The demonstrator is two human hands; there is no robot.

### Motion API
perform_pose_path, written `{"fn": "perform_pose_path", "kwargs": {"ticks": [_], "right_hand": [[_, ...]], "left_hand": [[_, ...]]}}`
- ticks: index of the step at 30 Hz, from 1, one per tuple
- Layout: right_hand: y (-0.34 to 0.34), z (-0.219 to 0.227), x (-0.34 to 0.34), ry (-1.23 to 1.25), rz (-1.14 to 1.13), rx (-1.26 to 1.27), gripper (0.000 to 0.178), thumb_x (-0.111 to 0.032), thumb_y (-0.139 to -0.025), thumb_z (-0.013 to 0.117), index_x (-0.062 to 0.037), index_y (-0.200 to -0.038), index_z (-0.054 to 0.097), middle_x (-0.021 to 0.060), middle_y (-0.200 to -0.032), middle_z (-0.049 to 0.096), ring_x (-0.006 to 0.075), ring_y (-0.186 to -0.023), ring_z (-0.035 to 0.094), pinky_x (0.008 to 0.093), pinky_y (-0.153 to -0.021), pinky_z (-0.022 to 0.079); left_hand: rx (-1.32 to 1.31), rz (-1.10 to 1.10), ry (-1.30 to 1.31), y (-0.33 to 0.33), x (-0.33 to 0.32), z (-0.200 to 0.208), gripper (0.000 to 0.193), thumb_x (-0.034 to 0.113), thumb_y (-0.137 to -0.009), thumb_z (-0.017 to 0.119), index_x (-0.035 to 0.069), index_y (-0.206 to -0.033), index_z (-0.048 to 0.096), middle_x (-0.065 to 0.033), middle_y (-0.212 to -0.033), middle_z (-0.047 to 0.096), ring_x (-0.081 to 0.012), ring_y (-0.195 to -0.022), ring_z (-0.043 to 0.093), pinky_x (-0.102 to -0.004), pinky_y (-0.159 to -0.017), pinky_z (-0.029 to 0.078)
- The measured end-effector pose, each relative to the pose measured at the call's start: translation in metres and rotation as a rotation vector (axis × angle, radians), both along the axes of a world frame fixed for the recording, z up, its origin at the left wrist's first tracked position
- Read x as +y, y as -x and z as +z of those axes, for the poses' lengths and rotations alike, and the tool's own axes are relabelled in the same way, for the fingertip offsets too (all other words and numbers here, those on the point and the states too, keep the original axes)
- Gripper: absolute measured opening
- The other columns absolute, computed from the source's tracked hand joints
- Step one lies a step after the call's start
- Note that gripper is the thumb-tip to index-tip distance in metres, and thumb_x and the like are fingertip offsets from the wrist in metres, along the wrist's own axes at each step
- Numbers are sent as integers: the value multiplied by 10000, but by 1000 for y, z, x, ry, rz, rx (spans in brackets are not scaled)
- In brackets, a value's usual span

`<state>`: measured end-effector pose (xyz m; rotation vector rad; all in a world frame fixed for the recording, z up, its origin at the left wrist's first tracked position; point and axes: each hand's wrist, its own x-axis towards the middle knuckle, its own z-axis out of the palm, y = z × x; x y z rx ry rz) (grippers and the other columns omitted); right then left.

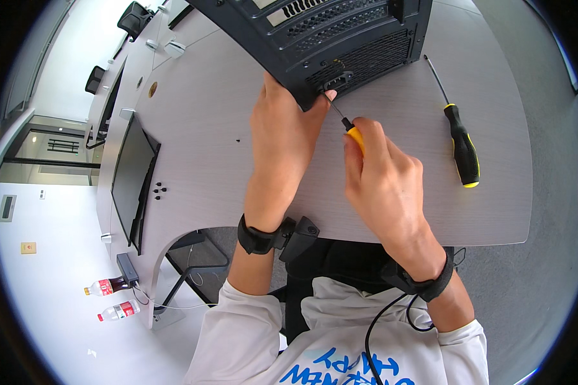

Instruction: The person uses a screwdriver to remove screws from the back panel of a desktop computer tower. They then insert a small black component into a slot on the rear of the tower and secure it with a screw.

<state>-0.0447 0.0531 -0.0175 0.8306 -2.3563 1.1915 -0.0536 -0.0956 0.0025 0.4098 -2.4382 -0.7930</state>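
Note:
A black computer case (pixel 359 58) stands at the top of the view, its vented back panel turned toward me. My left hand (pixel 281 125) is wrapped round the case's lower left corner, most of its fingers hidden behind it. One fingertip shows beside the screwdriver's tip. My right hand (pixel 385 170) grips a screwdriver (pixel 354 133) with a yellow and black handle. Its shaft slants up to the panel edge, just below the power socket (pixel 338 81). The screw under the tip is too small to make out.
Another screwdriver (pixel 462 141), black and yellow, lies on the table at the right. Several small black screws (pixel 158 189) sit at the left, near a dark flat panel (pixel 135 179). One dark speck (pixel 238 140) lies alone. Two bottles (pixel 119 311) stand beyond the table's left edge.

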Motion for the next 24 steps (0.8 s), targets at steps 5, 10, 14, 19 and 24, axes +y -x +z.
{"fn": "perform_pose_path", "kwargs": {"ticks": [5, 10, 14, 19, 24], "right_hand": [[-3, -3, -5, 32, 26, -113, 149, -93, -986, 619, 4, -1067, 541, 142, -629, 607, 369, -492, 609, 438, -435, 493], [-3, 1, -4, 56, 57, -233, 149, -107, -1006, 588, 21, -1059, 532, 197, -638, 638, 422, -529, 627, 492, -454, 497], [-2, 4, -3, 55, 62, -283, 137, -101, -1007, 574, 13, -1053, 513, 197, -633, 642, 435, -534, 629, 505, -462, 502], [-1, 7, -3, 85, 141, -334, 175, -83, -1009, 550, 1, -1120, 444, 199, -633, 648, 444, -549, 639, 517, -467, 507], [1, 12, -4, 123, 144, -422, 222, -72, -1004, 549, -6, -1155, 401, 199, -606, 642, 456, -561, 646, 531, -474, 510]], "left_hand": [[10, -50, -22, -2, -5, -2, 366, 103, -852, 807, 15, -1156, 623, -100, -956, 734, -236, -829, 708, -362, -774, 547], [-111, -65, -99, -30, 0, 16, 377, 158, -901, 765, -16, -1163, 556, -172, -1059, 684, -294, -932, 695, -380, -755, 560], [-264, -78, -389, -57, 15, 30, 268, 228, -973, 689, -21, -1042, 617, -111, -870, 668, -223, -783, 667, -331, -707, 537], [-380, -164, -763, -45, 16, 26, 313, 310, -1001, 638, 2, -945, 662, -15, -693, 579, -85, -601, 523, -264, -511, 384], [-347, -197, -1101, -27, 11, 19, 218, 247, -1005, 638, 79, -866, 624, 51, -672, 517, -13, -507, 377, -195, -441, 215]]}}
